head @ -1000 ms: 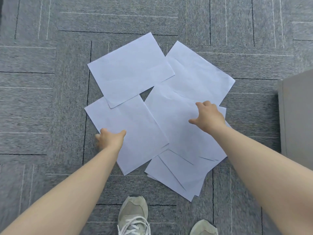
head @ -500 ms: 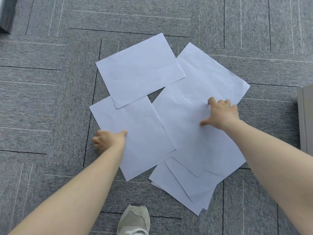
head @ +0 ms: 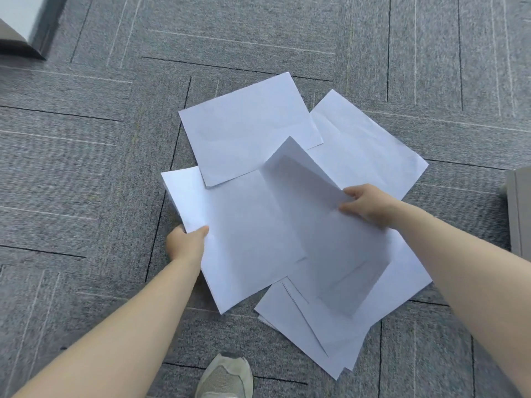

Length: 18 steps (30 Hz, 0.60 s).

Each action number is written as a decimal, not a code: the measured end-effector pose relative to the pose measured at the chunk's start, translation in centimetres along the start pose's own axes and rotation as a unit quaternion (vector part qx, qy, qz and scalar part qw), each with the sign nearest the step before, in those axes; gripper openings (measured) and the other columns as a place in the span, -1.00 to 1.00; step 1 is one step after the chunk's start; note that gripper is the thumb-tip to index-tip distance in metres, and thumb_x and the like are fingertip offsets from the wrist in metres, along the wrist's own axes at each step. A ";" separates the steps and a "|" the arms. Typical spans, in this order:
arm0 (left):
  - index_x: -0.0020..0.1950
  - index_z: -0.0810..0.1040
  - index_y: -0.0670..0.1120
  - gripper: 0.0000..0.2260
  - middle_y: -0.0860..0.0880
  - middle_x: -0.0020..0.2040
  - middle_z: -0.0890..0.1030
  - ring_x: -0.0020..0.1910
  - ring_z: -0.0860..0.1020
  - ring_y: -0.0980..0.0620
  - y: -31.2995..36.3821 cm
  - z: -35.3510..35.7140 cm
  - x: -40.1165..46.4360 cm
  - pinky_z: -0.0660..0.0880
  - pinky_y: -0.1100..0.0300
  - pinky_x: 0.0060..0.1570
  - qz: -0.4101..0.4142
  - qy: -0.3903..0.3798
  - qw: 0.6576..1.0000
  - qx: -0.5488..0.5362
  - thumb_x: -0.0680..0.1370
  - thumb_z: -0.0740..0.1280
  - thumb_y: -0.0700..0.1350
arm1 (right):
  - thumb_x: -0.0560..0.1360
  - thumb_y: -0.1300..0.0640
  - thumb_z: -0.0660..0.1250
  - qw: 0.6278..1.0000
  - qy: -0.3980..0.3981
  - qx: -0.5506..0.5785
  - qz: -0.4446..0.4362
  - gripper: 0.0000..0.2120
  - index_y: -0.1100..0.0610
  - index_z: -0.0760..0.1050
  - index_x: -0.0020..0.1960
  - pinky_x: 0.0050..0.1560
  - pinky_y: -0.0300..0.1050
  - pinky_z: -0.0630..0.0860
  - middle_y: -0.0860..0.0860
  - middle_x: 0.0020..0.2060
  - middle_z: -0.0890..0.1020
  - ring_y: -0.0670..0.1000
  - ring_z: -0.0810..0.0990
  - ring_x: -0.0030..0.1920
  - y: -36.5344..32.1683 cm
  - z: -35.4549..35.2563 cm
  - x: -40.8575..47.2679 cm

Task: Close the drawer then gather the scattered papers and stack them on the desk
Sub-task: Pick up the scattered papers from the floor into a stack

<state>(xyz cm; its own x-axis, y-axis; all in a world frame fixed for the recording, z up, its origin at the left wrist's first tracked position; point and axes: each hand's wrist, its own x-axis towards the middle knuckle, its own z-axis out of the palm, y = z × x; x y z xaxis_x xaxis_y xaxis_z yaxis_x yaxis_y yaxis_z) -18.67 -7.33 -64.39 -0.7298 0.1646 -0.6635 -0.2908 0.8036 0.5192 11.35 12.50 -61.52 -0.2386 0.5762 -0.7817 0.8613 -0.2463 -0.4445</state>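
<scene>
Several white paper sheets lie overlapping on the grey carpet. My left hand pinches the left edge of the left sheet, thumb on top. My right hand grips the right edge of a middle sheet, which is lifted and curls up off the pile. A far sheet and a far right sheet lie flat beyond the hands. More sheets stick out at the near side under the lifted one. The drawer and the desk top are out of view.
A grey cabinet side stands at the right edge. A pale furniture corner shows at the top left. My shoe is at the bottom, just near of the papers. Grey carpet tiles surround the pile.
My right hand went from pressing flat on the middle sheet to gripping its edge and lifting it. My left hand closed on the left sheet's edge. The view shifted down and right.
</scene>
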 end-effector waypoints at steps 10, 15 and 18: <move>0.04 0.58 -0.18 -0.82 -0.04 -0.02 0.65 0.00 0.60 -0.09 -1.9 -1.7 -0.5 0.47 0.08 -0.02 -0.004 -0.121 0.984 -0.128 0.46 0.45 -0.23 | 0.55 0.25 0.33 0.956 -0.166 0.241 0.020 -0.76 0.11 0.61 0.18 0.08 0.14 0.61 0.12 0.05 0.70 0.17 0.67 0.02 -4.2 4.8 0.4; 0.15 0.58 -0.20 -0.71 -0.09 0.03 0.67 -0.06 0.63 -0.07 -2.2 -1.9 -0.6 0.55 0.06 -0.04 -0.024 -0.141 0.963 -0.228 0.44 0.45 -0.29 | 0.52 0.32 0.31 0.922 -0.240 0.304 -0.007 -0.70 0.07 0.63 0.17 0.12 0.07 0.57 0.10 0.10 0.70 0.14 0.67 0.05 -4.8 7.8 0.7; 0.23 0.54 -0.22 -0.62 -0.15 0.10 0.65 0.02 0.63 -0.14 -2.4 -2.1 0.3 0.56 -0.01 0.03 0.008 -0.128 0.965 -0.227 0.42 0.42 -0.38 | 0.54 0.31 0.26 0.919 -0.265 0.292 -0.017 -0.69 0.09 0.60 0.21 0.02 -0.06 0.59 0.06 0.02 0.70 0.07 0.67 -0.05 -5.3 8.9 1.0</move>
<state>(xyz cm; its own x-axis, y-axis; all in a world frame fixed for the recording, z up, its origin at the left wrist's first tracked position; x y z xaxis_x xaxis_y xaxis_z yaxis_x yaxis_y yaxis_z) -19.47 -10.42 -64.68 -0.5763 0.3577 -0.7348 -0.5641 0.4766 0.6743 2.56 7.44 -63.84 -0.5799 0.1689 -0.7970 0.4977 -0.7011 -0.5107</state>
